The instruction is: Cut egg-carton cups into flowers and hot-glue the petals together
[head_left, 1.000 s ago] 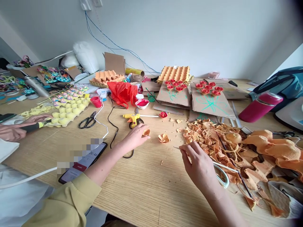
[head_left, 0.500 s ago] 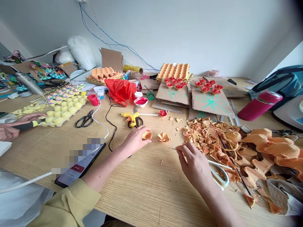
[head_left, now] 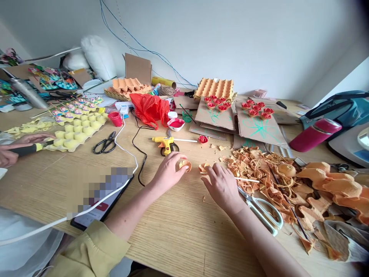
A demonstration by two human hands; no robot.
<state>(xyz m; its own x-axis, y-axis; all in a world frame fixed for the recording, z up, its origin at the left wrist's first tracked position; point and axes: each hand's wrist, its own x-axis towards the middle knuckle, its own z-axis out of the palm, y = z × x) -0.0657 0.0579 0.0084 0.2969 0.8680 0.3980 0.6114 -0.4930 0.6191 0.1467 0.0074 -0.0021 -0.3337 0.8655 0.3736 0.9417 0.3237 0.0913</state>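
My left hand is curled round a small orange paper cup and holds it just above the wooden table. My right hand reaches left, and its fingertips close on an orange paper flower lying on the table beside the cup. A thin white stick pokes out from behind the right hand's knuckles, towards the scrap heap. White-handled scissors lie right beside my right wrist.
A heap of orange egg-carton scraps fills the right. A yellow glue gun, black scissors, a phone and cables lie nearby. Cardboard with red flowers and a pink bottle sit behind. Another person's hands work by a yellow egg tray.
My right hand has moved left from the scrap heap onto the orange flower, uncovering the white scissors. My left hand has turned the orange cup slightly.
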